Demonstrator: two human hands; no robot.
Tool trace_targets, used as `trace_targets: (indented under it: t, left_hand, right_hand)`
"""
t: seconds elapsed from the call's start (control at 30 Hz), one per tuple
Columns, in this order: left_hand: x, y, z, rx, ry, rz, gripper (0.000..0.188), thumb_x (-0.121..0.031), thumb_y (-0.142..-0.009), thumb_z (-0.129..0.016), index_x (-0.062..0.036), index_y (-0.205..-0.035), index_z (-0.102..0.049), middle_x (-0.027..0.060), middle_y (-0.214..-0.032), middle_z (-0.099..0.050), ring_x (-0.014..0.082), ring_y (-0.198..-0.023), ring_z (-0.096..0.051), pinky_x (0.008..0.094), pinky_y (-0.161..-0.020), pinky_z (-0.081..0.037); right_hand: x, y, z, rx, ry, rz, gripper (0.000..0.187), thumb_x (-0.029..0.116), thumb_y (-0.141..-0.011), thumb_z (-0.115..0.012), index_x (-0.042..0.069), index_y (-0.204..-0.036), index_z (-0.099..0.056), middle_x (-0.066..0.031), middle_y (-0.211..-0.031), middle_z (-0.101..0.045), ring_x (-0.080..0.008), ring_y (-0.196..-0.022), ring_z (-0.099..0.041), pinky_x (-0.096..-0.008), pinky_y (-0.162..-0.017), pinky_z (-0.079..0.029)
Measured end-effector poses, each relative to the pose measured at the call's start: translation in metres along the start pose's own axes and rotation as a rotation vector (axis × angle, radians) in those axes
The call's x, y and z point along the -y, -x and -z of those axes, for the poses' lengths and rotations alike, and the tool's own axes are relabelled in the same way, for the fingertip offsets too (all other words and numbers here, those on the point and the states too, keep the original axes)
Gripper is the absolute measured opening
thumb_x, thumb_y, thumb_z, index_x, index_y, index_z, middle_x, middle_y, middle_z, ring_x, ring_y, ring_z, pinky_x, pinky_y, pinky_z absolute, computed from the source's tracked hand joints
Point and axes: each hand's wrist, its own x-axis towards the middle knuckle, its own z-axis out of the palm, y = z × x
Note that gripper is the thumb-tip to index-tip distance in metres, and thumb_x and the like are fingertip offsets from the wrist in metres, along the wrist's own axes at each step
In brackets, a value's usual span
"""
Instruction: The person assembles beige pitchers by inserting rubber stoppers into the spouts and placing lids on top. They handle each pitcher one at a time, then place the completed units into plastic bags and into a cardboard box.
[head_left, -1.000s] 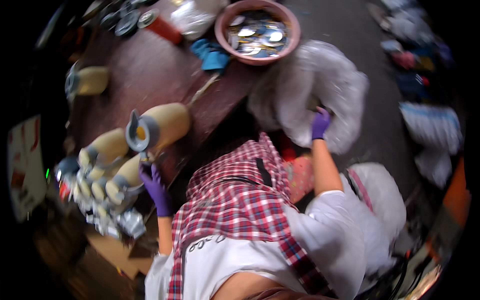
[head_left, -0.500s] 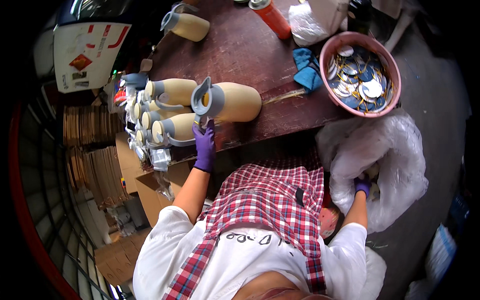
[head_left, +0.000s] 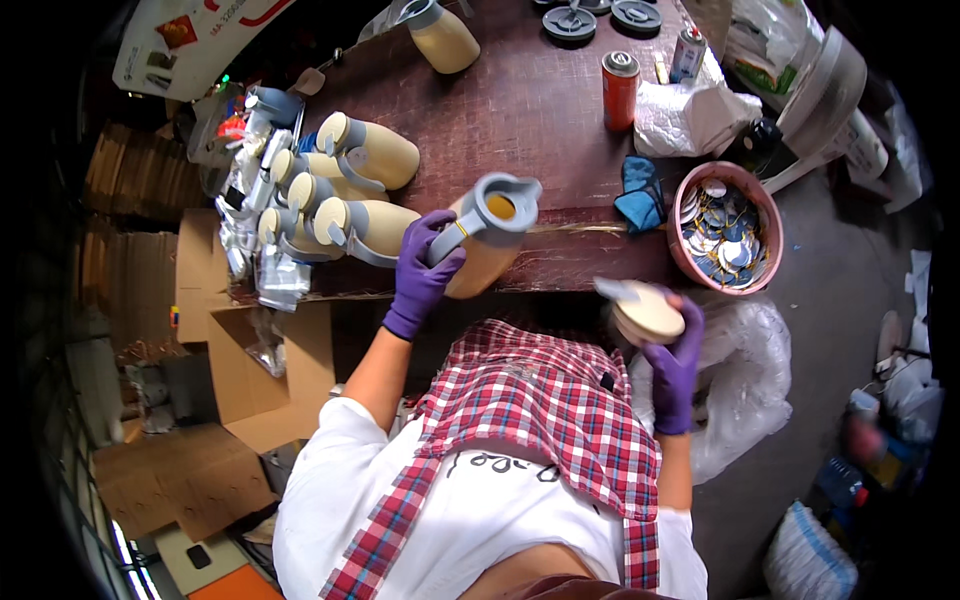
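Observation:
My left hand (head_left: 425, 268), in a purple glove, is wrapped around the grey handle of a cream vacuum jug (head_left: 480, 262). The jug has a grey collar and spout, and its mouth is uncovered with a yellowish inside. It is at the near edge of the table. Out to the right, my right hand (head_left: 680, 368), also gloved in purple, grips a round cream lid (head_left: 648, 312) with a grey tab, slightly blurred by motion. Several matching jugs with cream lids (head_left: 375, 222) stand close together to the left of my left hand.
On the dark red table (head_left: 530, 120) are another jug (head_left: 445, 42), grey discs (head_left: 570, 24), an orange can (head_left: 620, 95) and a blue cloth (head_left: 640, 195). A pink basin (head_left: 773, 262) holds round tags. Below it hangs a clear plastic bag (head_left: 755, 370); a cardboard box (head_left: 265, 400) sits left.
My right hand has come up out of the plastic bag with the cream lid. My left hand keeps hold of the jug's handle, and the jug's mouth has turned toward the right. The view has shifted.

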Motion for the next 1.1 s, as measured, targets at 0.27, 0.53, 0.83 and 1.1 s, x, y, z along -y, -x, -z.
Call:
trace_targets:
  t: [0.27,0.53,0.83,1.1]
  left_hand:
    - [-0.099,-0.006,0.035,0.124,0.342,0.088,0.035,-0.034,-0.085,-0.080,-0.0054,-0.095,-0.062,0.0153,-0.127,-0.065,0.0265,-0.118,-0.060,0.0403,-0.101,-0.046]
    - [-0.107,-0.008,0.039,0.243,0.552,0.242,0.055,-0.034,-0.080,-0.083,-0.0032,-0.122,-0.067,0.0084,-0.123,-0.068,0.0186,-0.115,-0.062,0.0353,-0.102,-0.046]
    - [-0.113,-0.051,0.021,0.301,0.250,-0.083,0.044,-0.029,-0.074,-0.085,-0.0080,-0.109,-0.068,0.0065,-0.119,-0.070,0.0261,-0.110,-0.065,0.0398,-0.094,-0.050]
    - [-0.085,-0.050,-0.004,0.500,0.739,0.363,0.044,-0.022,-0.089,-0.076,-0.0043,-0.127,-0.064,0.0049,-0.119,-0.068,0.0127,-0.109,-0.061,0.0331,-0.099,-0.048]
  right_hand:
    - [0.039,-0.071,-0.125,0.294,0.393,0.655,0.079,0.015,-0.072,-0.082,0.013,-0.140,-0.043,-0.0196,-0.147,-0.044,-0.0426,-0.141,-0.037,-0.0522,-0.117,-0.026]
    - [0.128,-0.097,-0.144,0.707,0.604,0.396,0.075,0.046,-0.088,-0.058,0.005,-0.149,-0.042,-0.0217,-0.151,-0.044,-0.0416,-0.143,-0.037,-0.0518,-0.119,-0.023]
    - [0.083,-0.113,-0.116,0.700,0.549,0.553,0.071,0.044,-0.102,-0.045,0.000,-0.155,-0.029,-0.0214,-0.157,-0.036,-0.0349,-0.145,-0.034,-0.0472,-0.120,-0.020]
    - [0.110,-0.112,-0.117,0.551,0.937,0.958,0.055,0.021,-0.104,-0.044,-0.004,-0.151,-0.030,-0.0262,-0.155,-0.034,-0.0367,-0.146,-0.033,-0.0391,-0.119,-0.026]
